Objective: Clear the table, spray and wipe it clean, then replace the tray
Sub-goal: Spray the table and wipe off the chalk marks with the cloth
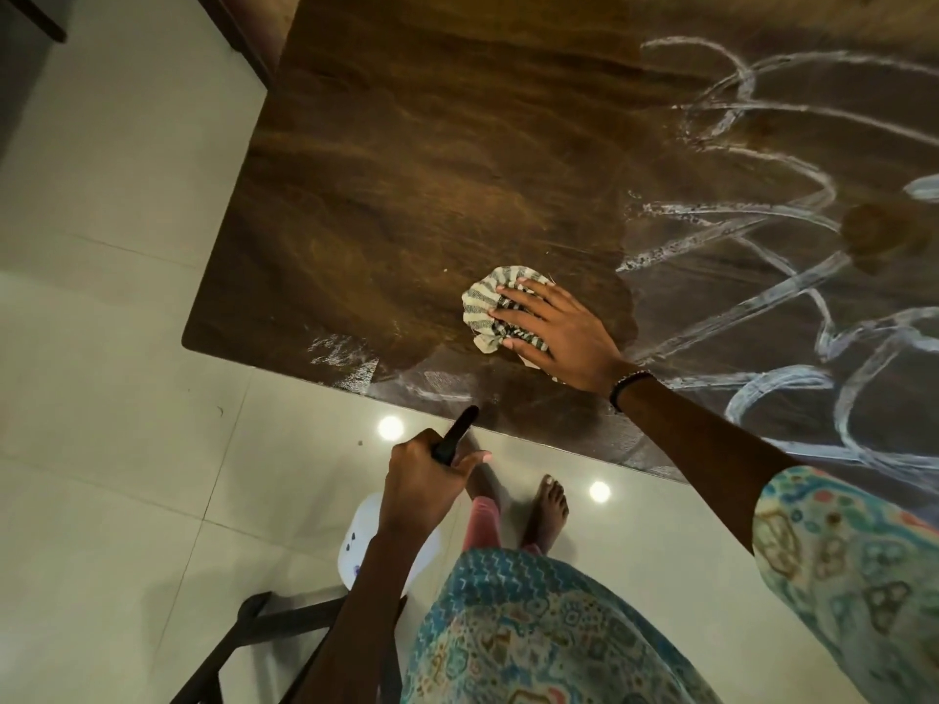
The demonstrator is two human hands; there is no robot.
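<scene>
The right hand [554, 331] lies flat on a crumpled white-and-dark striped cloth [492, 308], its fingers spread nearly straight and pressing the cloth down onto the dark brown wood-grain table [406, 170]. The cloth bunches out from under the fingertips in a rounded, pleated fan, with a small piece of it showing under the heel of the hand. It sits near the table's front edge, toward the front left corner. A dark beaded band [627, 387] circles the right wrist, and a sleeve of patterned turquoise fabric [843, 561] covers the upper arm.

The left hand [424, 475] is off the table, just in front of its front edge, with the fingers curled around the black trigger head of a spray bottle [455, 434]; the black nozzle points up toward the table edge. The bottle's pale white body [363, 530] hangs below the hand, over the floor.

The table surface around the cloth is smeared and streaky. White looping trails of foam [762, 221] cover the right part of the table, and a patch of white residue [345, 358] lies by the front left corner.

Below are pale glossy floor tiles [127, 348], a bare foot [549, 510], and a dark wooden frame [254, 637].
</scene>
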